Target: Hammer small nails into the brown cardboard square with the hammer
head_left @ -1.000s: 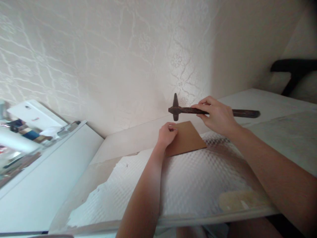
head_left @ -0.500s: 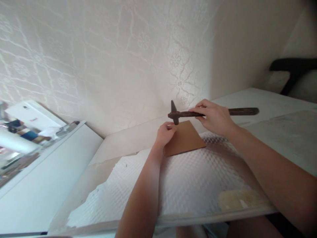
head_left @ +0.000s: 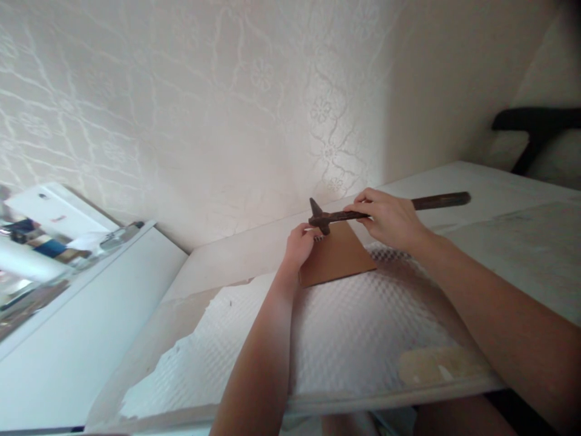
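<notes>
My right hand (head_left: 390, 219) is wrapped round the dark handle of a hammer (head_left: 440, 200), gripping it partway up towards the head. The hammer's head hangs low over a flat brown board (head_left: 340, 259), close beside the fingertips of my left hand (head_left: 300, 243). That hand rests at the board's left far corner with thumb and fingers pinched together; what they hold, if anything, is too small and blurred to name. Under the board lies a white quilted-textured sheet (head_left: 345, 339) with a torn left edge.
The worn white table (head_left: 227, 257) meets a patterned wall (head_left: 227, 121) behind. At left stands a white cabinet (head_left: 91, 339) with a white box (head_left: 59, 209) and assorted items on top. A black chair armrest (head_left: 535, 119) shows at right.
The hammer's head has dropped closer to the board and my left fingertips, and its handle now slopes up to the right. My left hand has shifted only slightly.
</notes>
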Tool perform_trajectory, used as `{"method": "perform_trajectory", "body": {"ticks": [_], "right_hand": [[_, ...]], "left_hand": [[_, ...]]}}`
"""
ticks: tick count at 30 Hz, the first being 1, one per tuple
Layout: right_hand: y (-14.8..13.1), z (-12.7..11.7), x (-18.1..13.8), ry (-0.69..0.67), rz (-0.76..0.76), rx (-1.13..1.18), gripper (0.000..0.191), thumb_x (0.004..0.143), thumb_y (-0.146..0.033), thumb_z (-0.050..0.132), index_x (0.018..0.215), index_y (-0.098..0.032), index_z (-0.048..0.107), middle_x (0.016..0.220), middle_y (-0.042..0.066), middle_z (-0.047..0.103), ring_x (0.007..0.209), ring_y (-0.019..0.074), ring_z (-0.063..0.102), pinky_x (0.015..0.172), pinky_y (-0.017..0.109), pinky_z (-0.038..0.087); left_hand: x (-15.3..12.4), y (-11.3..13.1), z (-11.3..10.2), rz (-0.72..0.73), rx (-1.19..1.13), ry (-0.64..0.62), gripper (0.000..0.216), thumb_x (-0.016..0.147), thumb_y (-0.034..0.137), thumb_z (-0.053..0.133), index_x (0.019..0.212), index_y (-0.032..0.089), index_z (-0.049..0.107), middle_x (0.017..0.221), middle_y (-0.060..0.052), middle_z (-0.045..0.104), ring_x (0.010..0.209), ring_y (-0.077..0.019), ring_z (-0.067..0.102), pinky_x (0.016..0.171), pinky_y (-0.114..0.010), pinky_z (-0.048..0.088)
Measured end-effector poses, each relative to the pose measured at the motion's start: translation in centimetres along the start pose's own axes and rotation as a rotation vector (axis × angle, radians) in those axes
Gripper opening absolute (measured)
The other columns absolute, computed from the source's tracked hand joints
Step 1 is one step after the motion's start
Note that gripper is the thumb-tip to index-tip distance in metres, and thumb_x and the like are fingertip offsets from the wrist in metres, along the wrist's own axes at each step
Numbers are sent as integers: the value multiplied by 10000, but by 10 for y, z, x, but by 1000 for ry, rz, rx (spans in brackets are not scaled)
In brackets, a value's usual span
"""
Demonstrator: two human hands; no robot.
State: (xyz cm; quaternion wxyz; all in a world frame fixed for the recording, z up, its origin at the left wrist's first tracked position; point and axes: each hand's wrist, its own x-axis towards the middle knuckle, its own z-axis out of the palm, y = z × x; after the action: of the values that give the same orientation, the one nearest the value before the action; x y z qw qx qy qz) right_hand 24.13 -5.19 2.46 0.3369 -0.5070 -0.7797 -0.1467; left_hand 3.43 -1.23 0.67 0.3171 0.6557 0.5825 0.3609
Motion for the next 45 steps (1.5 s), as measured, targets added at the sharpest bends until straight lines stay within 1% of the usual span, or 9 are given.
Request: {"method": "perform_trajectory", "body": {"ticks": [5,11,16,22,28,33,39,43,45], "right_hand": [[-1,-3,1,96,69,34,321,833,-165,529,1091,-291,672,1051,33,626,884,181,593,572,272,383],[-1,-1,0,10,9,3,310,835,-156,509,1063,-276,682,1020,30,633,865,177,595,556,270,364],[-1,-2,1,101,75,6,330,836,-170,504,1089,-298,671,1039,31,627,868,179,585,553,269,363],[-3,-2,1,-2,19,-1,339,826,-154,515,1081,-307,679,1020,29,632,859,179,591,547,270,368],[-2,-4,2,90,79,2,343,827,-147,523,1098,-298,670,1044,38,626,875,186,592,555,277,371],[-5,-3,1,-6,11,10,310,838,-152,517,1064,-292,677,1031,27,631,867,175,598,556,271,370],[-4,-3,2,62,65,17,343,825,-143,517,1096,-288,668,1047,36,627,881,181,592,564,273,374],[-2,1,1,7,6,-2,335,828,-148,504,1067,-301,682,1018,30,633,861,177,589,552,270,364],[-1,1,1,11,-5,-1,338,832,-145,499,1067,-303,683,1015,32,635,857,176,590,555,272,366]], "left_hand": [[4,-5,2,-6,19,23,269,739,212,545,963,165,687,992,-79,709,949,-202,623,853,-300,445],[5,-6,2,-3,21,3,270,742,239,569,972,150,678,914,-80,715,883,-191,641,829,-292,455],[4,-8,2,0,19,1,290,737,213,583,1010,166,668,920,-74,716,875,-185,643,803,-285,464],[4,-8,2,32,49,-1,234,777,232,556,966,155,670,915,-81,717,866,-182,648,805,-281,465],[3,-8,2,21,65,-7,277,757,216,585,1018,166,664,920,-74,720,868,-181,645,787,-275,470],[4,-9,2,51,80,-18,235,790,219,539,976,145,662,926,-94,719,861,-197,649,784,-299,473],[5,-11,2,25,63,-20,282,750,212,599,1023,170,657,910,-72,723,864,-183,650,805,-288,471],[5,-10,3,40,61,-20,236,765,213,581,978,166,669,906,-71,721,862,-180,650,809,-288,472],[5,-10,3,41,53,-18,233,764,203,578,975,163,670,913,-74,720,867,-181,650,813,-288,472]]}}
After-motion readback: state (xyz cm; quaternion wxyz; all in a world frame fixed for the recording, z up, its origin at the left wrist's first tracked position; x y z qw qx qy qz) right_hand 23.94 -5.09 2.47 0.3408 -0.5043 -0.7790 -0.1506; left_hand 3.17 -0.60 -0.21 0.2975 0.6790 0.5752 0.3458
